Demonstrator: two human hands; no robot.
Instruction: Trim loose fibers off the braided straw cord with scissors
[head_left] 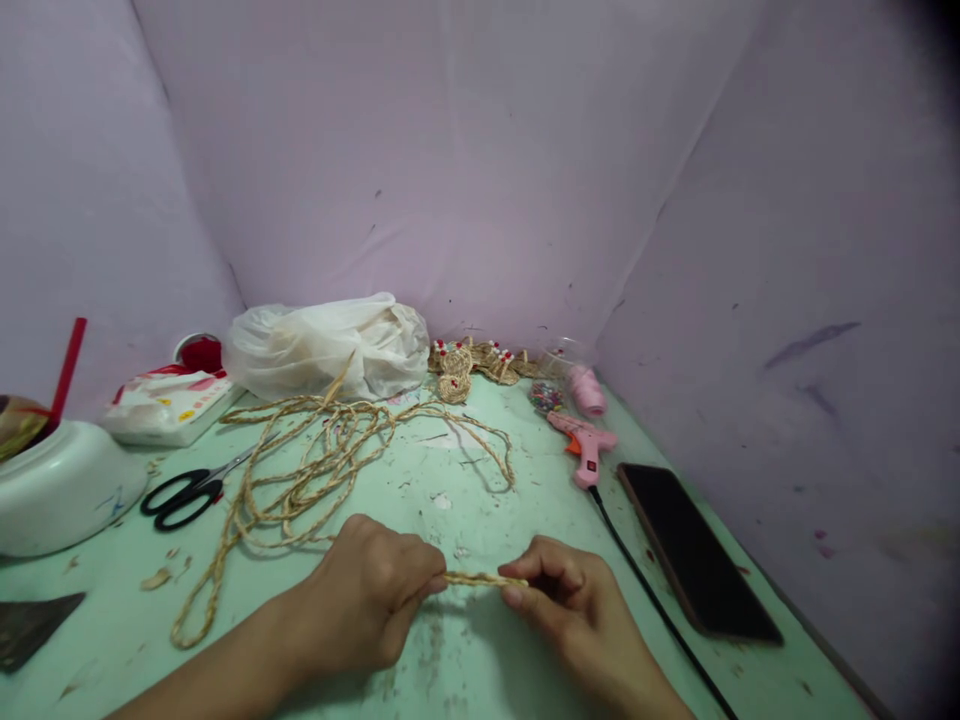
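Note:
A short stretch of tan braided straw cord (476, 579) runs level between my two hands, just above the green table. My left hand (375, 590) is closed around the cord, knuckles up. My right hand (562, 590) pinches the cord near its end between thumb and fingertips. Beyond my left hand, a loose heap of the same braided cord (300, 480) lies in loops on the table, and one loop reaches toward the front left. Whether the held piece joins this heap is hidden behind my left hand.
Black-handled scissors (191, 495) lie left of the cord heap. On the right are a pink glue gun (583, 445) with a black cable and a dark phone (697, 550). A white plastic bag (330, 345), woven straw pieces (454, 370) and pink thread (587, 390) stand along the back wall.

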